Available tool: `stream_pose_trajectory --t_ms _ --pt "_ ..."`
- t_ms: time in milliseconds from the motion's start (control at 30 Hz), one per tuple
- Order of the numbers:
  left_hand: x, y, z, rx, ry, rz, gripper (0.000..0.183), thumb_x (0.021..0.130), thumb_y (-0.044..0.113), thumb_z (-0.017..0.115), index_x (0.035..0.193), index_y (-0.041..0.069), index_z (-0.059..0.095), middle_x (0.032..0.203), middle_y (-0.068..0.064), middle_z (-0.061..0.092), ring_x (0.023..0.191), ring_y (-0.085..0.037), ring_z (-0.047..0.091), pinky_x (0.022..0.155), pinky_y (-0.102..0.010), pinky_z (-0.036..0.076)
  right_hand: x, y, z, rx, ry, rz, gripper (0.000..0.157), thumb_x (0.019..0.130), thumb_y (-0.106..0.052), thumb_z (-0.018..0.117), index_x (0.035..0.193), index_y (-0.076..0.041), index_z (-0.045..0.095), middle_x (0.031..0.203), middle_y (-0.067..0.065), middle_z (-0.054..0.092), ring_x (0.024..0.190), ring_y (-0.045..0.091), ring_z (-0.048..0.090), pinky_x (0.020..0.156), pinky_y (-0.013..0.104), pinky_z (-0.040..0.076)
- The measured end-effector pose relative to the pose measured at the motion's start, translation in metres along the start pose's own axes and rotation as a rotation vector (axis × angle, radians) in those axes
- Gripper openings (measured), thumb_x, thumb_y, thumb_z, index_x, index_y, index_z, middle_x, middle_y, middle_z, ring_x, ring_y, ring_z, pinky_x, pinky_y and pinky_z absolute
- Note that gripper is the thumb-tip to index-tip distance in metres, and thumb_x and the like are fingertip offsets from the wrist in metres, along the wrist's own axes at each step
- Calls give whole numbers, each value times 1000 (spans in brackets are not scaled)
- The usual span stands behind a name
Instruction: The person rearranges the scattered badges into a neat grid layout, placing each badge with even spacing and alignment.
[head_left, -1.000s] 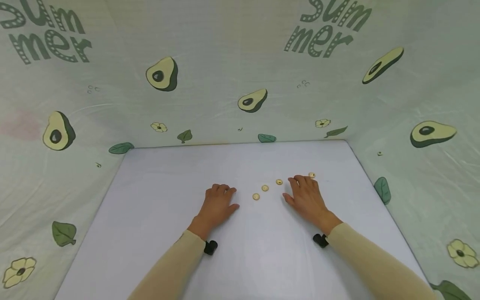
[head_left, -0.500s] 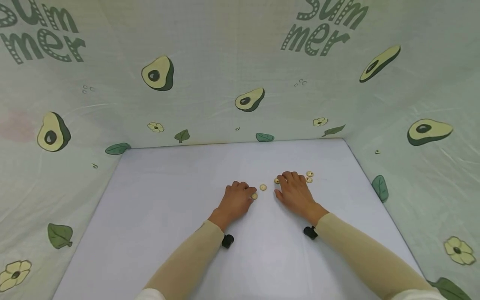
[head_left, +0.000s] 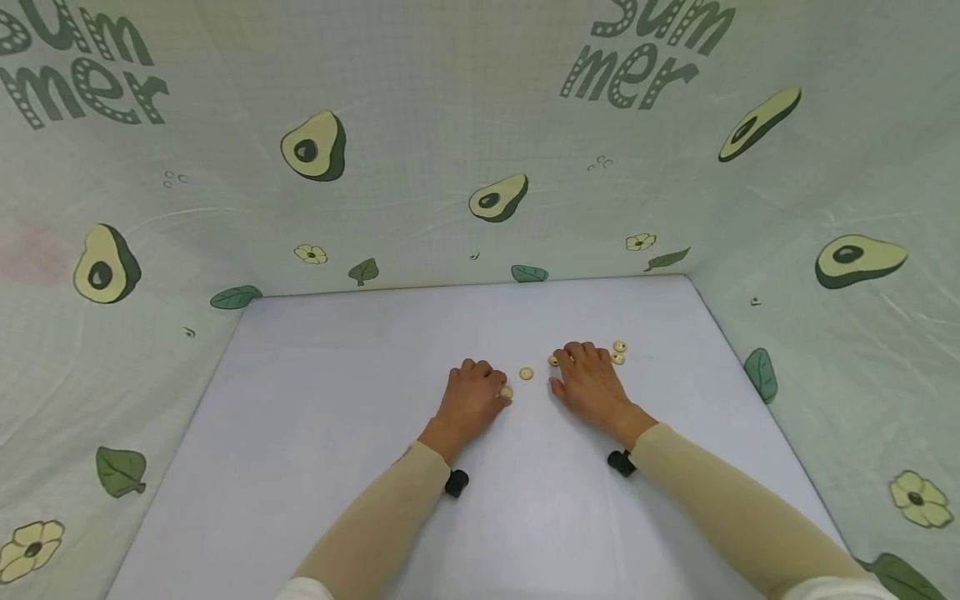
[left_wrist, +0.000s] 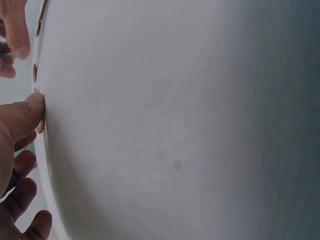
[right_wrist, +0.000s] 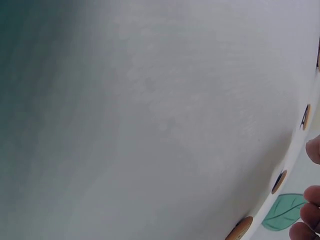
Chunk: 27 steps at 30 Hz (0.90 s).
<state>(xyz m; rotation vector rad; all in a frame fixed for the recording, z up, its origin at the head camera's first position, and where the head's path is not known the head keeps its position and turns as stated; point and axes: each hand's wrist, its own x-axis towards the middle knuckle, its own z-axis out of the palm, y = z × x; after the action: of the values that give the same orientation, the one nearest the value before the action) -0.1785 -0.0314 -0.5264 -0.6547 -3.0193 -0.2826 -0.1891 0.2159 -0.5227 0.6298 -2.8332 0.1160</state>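
Note:
My left hand (head_left: 472, 396) pinches a small round wooden button (head_left: 506, 392) between thumb and index finger, at the near end of a slanting row on the white table. In the left wrist view the thumb (left_wrist: 27, 112) covers part of that button (left_wrist: 41, 126). A second button (head_left: 527, 373) lies just beyond it to the right. My right hand (head_left: 592, 383) hovers low over the row, fingers loosely bent, beside another button (head_left: 553, 361) near its index finger. In the right wrist view its fingertips (right_wrist: 311, 212) hold nothing visible.
Right of the right hand, two more buttons lie close together, a far one (head_left: 620, 346) and a near one (head_left: 618, 359). The white tabletop (head_left: 337, 375) meets a hanging cloth (head_left: 420, 125) printed with avocados at the back and sides.
My left hand has moved right to the nearest button, and its thumb and index finger have closed on it. My right hand has shifted left, uncovering a button on its right.

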Motion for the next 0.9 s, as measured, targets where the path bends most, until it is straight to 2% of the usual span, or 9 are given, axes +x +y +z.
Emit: stream_pose_trajectory --t_ms 167,400,733,900 --pt "0 1 2 4 28 17 29 98 38 76 122 20 77 119 0 70 112 -22 57 94 -44 48 1 0 0 1 -7 -3 44 100 -32 70 131 -1 63 129 20 62 119 39 55 98 55 45" --pt "0 4 2 43 20 33 27 100 36 73 122 21 77 119 1 70 110 -23 57 93 -44 49 5 -2 4 3 -16 -15 40 100 -32 70 128 -3 64 128 18 63 119 37 55 99 54 44" --pt "-1 3 1 26 19 21 24 101 34 73 121 21 78 118 1 71 111 -24 57 95 -45 48 17 -13 8 9 -9 -75 35 100 -28 70 124 -2 66 121 14 64 112 34 56 96 53 45" --pt "-2 3 0 12 18 18 24 100 33 74 119 20 78 117 0 71 109 -23 56 94 -45 48 22 -18 9 12 -32 -94 36 100 -32 72 122 -3 68 118 13 64 111 33 55 96 53 44"
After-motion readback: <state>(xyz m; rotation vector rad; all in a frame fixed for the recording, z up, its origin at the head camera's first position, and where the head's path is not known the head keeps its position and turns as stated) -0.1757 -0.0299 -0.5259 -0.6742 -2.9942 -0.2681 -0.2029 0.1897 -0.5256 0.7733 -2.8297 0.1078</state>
